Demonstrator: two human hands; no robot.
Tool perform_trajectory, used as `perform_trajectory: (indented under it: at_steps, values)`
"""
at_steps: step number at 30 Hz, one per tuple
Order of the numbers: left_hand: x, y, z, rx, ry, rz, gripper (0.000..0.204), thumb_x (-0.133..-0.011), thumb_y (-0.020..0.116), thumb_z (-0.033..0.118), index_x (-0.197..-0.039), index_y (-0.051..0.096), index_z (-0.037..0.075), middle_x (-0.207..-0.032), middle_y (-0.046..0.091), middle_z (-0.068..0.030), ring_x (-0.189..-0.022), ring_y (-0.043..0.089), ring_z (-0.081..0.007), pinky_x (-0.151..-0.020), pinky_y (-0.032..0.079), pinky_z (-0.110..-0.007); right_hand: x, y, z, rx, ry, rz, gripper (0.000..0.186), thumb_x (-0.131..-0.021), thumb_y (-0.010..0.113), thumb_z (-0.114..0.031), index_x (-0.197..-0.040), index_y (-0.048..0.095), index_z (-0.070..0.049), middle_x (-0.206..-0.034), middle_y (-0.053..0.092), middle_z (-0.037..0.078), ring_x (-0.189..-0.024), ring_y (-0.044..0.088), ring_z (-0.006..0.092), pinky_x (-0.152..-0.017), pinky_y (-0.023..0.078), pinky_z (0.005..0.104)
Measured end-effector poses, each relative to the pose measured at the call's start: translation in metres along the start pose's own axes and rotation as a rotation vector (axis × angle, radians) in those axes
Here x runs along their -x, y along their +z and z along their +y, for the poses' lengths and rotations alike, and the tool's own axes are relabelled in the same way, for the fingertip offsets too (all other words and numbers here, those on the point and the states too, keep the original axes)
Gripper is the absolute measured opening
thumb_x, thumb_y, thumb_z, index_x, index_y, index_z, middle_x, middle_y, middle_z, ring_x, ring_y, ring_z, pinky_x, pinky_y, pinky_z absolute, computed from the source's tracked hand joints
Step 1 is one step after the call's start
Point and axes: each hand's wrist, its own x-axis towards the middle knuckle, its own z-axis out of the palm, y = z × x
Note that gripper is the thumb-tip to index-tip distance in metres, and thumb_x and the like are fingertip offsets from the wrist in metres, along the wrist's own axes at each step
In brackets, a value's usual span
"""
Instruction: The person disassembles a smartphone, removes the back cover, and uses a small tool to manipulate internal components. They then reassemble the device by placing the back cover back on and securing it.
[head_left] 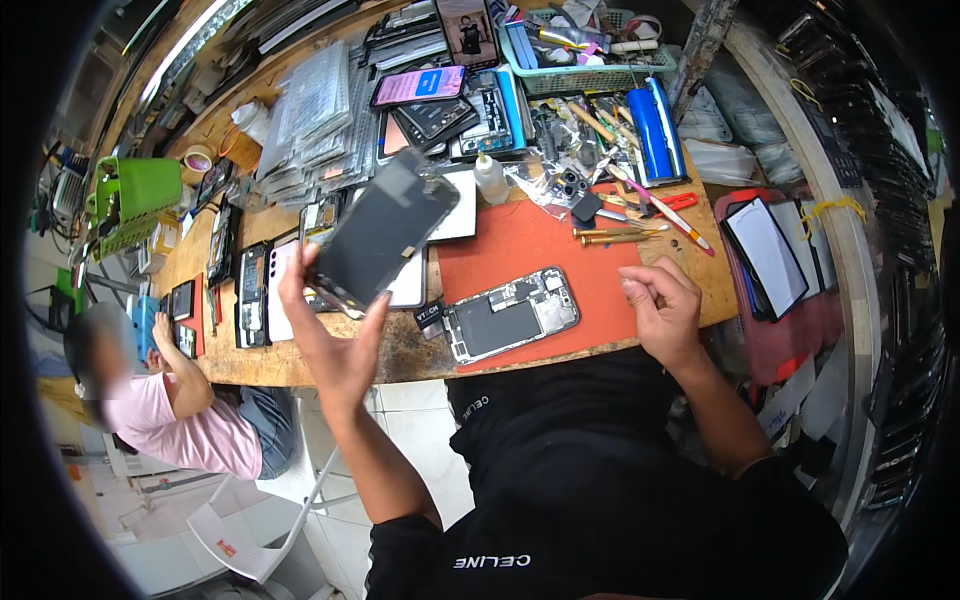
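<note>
Display Panel Held Clear of an Opened Phone at a Crowded Bench

Above the bench's near edge, a worker's right hand point(662, 312) hangs beside the work, fingers curled and tips drawn together; whether anything small sits between them cannot be told. The left hand point(345, 350) grips a dark display panel point(385, 225) at its lower end, thumb on one edge and fingers at the other, a hold that probably spares its broad surface from touch. The panel is tilted, up and left of the opened phone point(512, 315), whose inner parts face up on an orange mat point(610, 250), likely there to protect the phone and the bench.

Beyond, slim screwdrivers point(622, 236) lie on the mat's far right side, seemingly parked within the right hand's reach. A white dropper bottle point(491, 181) stands upright just past the mat. Farther back, clear-wrapped packs point(305, 130) are stacked flat, perhaps to save space, and a pale green basket point(600, 82) corrals loose supplies. Off to the left, a co-worker in pink point(185, 425) sits at the same bench.
</note>
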Motion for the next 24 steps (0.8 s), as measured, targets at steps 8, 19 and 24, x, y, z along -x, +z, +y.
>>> perform_trajectory:
  at_steps: [8, 19, 24]
  values:
    - [0.032, 0.042, 0.06, 0.474, 0.072, -0.218, 0.11, -0.077, 0.097, 0.005, -0.168, 0.035, -0.002, -0.158, 0.054, -0.0236, -0.143, 0.057, -0.0348, -0.123, 0.043, -0.046, -0.03, -0.006, -0.052, -1.076, 0.462, -0.205, 0.041, -0.118, 0.057, -0.032, -0.13, 0.068, 0.005, -0.102, 0.076, 0.01, -0.074, 0.07, 0.014, -0.069, 0.058, 0.0294]
    - [0.053, 0.057, 0.084, 1.286, -0.685, -0.204, 0.071, -0.101, 0.074, -0.006, -0.165, 0.042, -0.003, -0.121, 0.072, -0.0148, -0.095, 0.075, -0.0174, -0.086, 0.066, -0.03, -0.024, -0.014, -0.046, -0.935, 0.426, -0.203, 0.03, -0.118, 0.056, -0.022, -0.129, 0.065, 0.004, -0.1, 0.075, 0.009, -0.078, 0.071, 0.012, -0.071, 0.059, 0.0278]
    - [0.062, 0.06, 0.085, 1.204, -0.657, -0.158, 0.033, -0.105, 0.073, -0.002, -0.136, 0.063, -0.002, -0.106, 0.073, -0.0084, -0.089, 0.074, -0.0132, -0.082, 0.065, -0.027, -0.013, -0.018, -0.046, -0.857, 0.425, -0.232, 0.027, -0.116, 0.059, -0.014, -0.134, 0.063, 0.005, -0.103, 0.075, 0.008, -0.086, 0.073, 0.0126, -0.078, 0.06, 0.0276]
